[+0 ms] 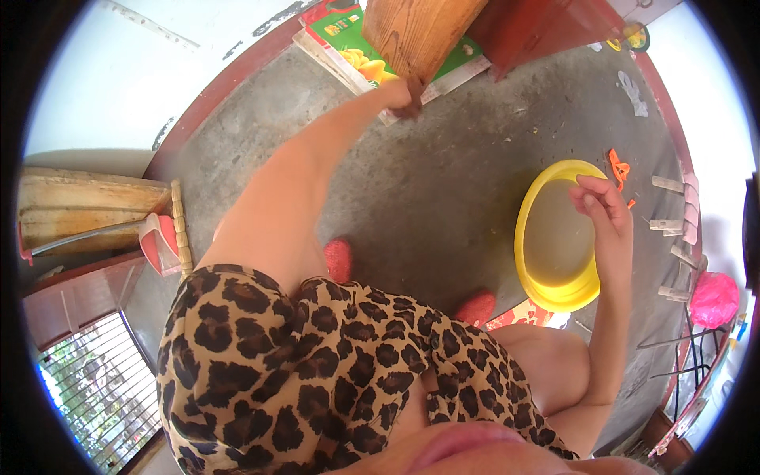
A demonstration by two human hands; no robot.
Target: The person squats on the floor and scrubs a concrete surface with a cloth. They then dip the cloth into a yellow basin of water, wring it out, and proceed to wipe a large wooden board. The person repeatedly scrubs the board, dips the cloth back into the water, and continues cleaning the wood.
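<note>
My left hand (399, 96) is stretched far forward, closed around a dark brown crumpled piece, probably a rag (409, 109), blurred. It is at the lower end of a varnished wooden piece (415, 35) with visible grain. That piece stands over a green printed cardboard sheet (341, 28) on the concrete floor. My right hand (602, 202) hangs over the rim of a yellow plastic basin (525, 261), fingers loosely curled, with nothing visible in them. Cloudy water (555, 231) fills part of the basin.
A red panel (534, 35) stands beyond the wood. Orange strips (618, 167) and a whitish scrap (632, 94) lie on the floor. Stool legs (668, 225) and a pink bag (715, 300) are at right; a dustpan (159, 244) is at left. My red slippers (338, 261) are below.
</note>
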